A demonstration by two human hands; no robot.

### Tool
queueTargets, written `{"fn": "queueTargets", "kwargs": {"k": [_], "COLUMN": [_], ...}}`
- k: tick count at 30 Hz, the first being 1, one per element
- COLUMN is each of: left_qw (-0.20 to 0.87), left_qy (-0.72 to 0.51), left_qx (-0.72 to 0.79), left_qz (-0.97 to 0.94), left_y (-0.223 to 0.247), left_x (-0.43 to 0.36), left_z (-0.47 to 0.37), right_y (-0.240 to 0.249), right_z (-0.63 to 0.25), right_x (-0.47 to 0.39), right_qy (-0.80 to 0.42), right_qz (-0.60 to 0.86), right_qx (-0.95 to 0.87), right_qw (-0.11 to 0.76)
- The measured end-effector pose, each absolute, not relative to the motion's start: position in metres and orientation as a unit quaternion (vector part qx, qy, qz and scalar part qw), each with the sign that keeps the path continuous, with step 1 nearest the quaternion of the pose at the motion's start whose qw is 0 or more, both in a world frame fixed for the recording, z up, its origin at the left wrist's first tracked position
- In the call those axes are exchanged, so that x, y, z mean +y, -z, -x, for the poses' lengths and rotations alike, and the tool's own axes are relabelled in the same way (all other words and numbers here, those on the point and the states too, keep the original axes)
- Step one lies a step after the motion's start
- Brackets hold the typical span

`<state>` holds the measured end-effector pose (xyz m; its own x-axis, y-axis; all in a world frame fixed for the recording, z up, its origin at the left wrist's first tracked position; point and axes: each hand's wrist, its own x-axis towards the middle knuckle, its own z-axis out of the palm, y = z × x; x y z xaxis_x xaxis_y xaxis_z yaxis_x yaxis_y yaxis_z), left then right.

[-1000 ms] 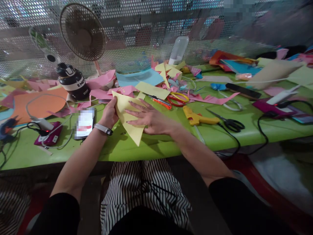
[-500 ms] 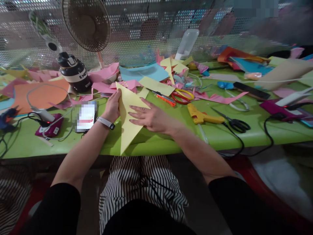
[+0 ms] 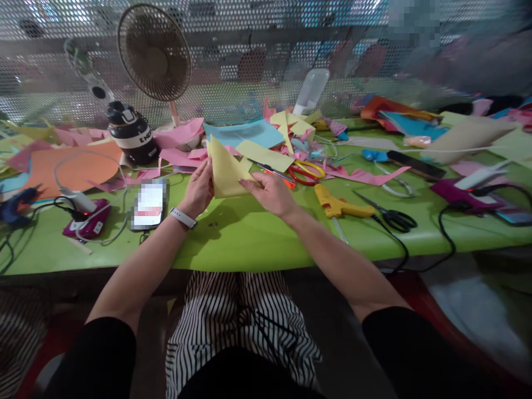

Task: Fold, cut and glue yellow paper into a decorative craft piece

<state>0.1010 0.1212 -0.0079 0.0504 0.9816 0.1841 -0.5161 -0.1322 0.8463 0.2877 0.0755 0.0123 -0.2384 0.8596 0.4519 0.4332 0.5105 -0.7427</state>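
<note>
Between my hands is a sheet of yellow paper (image 3: 228,173), folded into a roughly triangular shape and raised a little over the green tabletop (image 3: 253,238). My left hand (image 3: 200,185) grips its left edge, with a pale watch band on that wrist. At the lower right corner my right hand (image 3: 270,191) pinches the paper between thumb and fingers. Just beyond the right hand lie an orange utility knife (image 3: 286,180) and red-and-yellow-handled scissors (image 3: 305,172). A yellow glue gun (image 3: 338,204) rests to the right of that hand.
Black scissors (image 3: 393,215) and a corded purple power strip (image 3: 469,194) lie at the right. On the left are a phone (image 3: 148,205), another purple power strip (image 3: 89,219) and a black bottle (image 3: 132,136). A fan (image 3: 155,52) stands behind; coloured paper scraps (image 3: 183,133) line the back.
The yellow paper's long lower point has come up, leaving a smaller folded shape lifted from the table. My right hand has gone from spread flat on the paper to pinching its corner.
</note>
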Motion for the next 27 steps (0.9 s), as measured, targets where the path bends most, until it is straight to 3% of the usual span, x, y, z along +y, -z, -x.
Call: {"fn": "queueTargets", "kwargs": {"k": [18,27], "left_qw": [0.652,0.591], "left_qy": [-0.561,-0.585], "left_qx": [0.272,0.281], "left_qz": [-0.432,-0.480], "left_y": [-0.002,0.009], "left_x": [0.103,0.106], "left_z": [-0.105,-0.104], "right_y": [-0.006,-0.007], "right_z": [-0.288,-0.286], "right_x": [0.085,0.083], "right_qy": [-0.263,-0.265], "right_qz": [0.488,0.480], "right_qx": [-0.727,-0.731], "right_qw": [0.405,0.406]}}
